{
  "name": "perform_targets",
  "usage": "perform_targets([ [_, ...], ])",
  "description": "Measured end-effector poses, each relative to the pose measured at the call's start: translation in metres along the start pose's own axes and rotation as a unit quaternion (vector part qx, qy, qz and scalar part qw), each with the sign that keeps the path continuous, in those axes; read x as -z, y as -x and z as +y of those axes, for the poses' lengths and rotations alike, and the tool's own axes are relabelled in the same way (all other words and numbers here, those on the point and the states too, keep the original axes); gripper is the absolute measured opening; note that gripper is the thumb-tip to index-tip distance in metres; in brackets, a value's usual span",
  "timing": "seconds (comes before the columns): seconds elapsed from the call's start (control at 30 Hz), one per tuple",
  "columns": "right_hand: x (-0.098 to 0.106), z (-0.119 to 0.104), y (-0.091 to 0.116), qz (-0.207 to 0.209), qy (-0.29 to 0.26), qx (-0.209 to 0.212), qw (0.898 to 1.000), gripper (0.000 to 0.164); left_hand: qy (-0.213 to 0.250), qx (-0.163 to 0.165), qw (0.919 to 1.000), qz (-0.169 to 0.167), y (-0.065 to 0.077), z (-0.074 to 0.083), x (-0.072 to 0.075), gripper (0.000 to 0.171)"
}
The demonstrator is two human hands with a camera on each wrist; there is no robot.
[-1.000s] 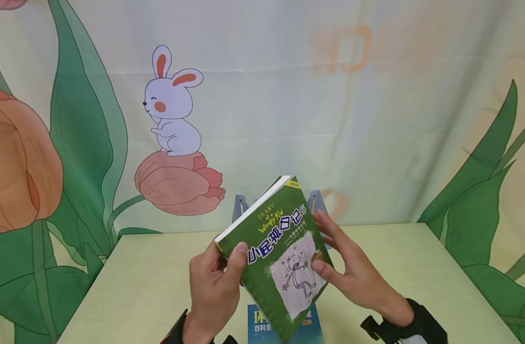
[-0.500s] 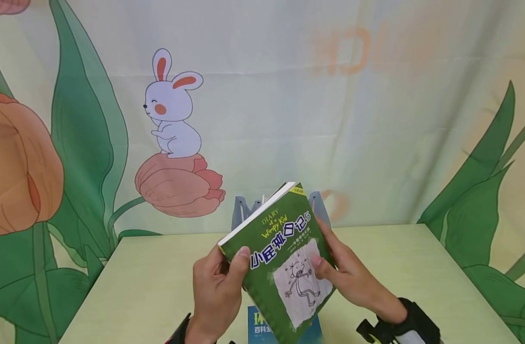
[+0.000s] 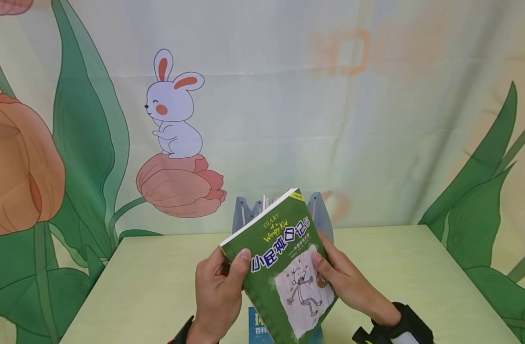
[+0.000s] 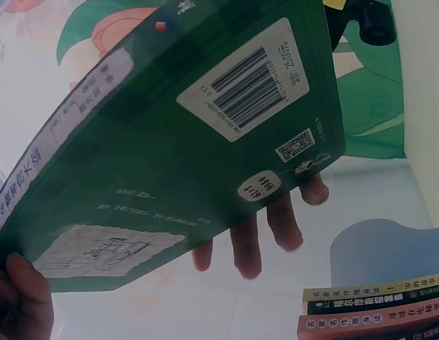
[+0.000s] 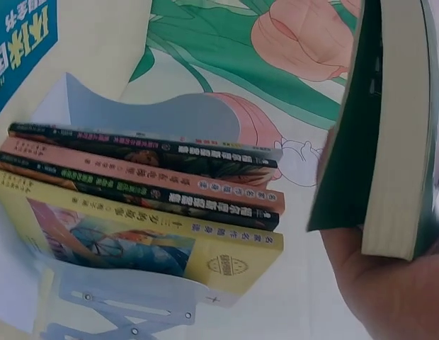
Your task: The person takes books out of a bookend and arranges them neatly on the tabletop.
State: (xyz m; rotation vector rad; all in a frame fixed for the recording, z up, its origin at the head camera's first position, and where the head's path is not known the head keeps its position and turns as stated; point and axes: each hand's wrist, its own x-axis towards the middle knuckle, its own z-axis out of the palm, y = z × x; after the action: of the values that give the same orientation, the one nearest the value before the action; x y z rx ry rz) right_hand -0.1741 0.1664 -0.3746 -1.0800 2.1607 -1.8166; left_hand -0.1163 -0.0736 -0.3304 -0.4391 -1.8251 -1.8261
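A green paperback book (image 3: 268,282) with a comic drawing on its cover is held tilted above the table. My left hand (image 3: 219,291) grips its upper left corner, thumb on the front cover. On the opposite edge, my right hand (image 3: 352,282) pinches it, thumb over the drawing and fingers behind. The back cover (image 4: 163,142), with a barcode and a small QR code, faces the left wrist camera. In the right wrist view the book's white page edge (image 5: 400,127) shows.
Under the held book a blue book (image 3: 258,327) lies on the pale table (image 3: 150,282). Behind stands a grey-blue book rack (image 3: 322,220) holding several upright books (image 5: 156,205). A printed curtain (image 3: 262,119) hangs beyond the table.
The green book has shifted slightly down and to the right. My right hand's fingers have gone from spread beside the edge to behind the book, and its thumb has settled on the cover.
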Motion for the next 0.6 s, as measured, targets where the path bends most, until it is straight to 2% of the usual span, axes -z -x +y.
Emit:
perform_targets([
  [0.3,-0.0037,0.0012,0.0023,0.013,-0.014,-0.015,1.000,0.047,0.015,-0.005,0.9999,0.000,-0.0007,-0.0028,-0.0001,0.017],
  [0.6,-0.0090,0.0018,0.0035,0.048,-0.026,0.000,0.998,0.045,0.004,0.019,0.9998,-0.001,-0.0014,-0.0031,0.0002,0.018],
])
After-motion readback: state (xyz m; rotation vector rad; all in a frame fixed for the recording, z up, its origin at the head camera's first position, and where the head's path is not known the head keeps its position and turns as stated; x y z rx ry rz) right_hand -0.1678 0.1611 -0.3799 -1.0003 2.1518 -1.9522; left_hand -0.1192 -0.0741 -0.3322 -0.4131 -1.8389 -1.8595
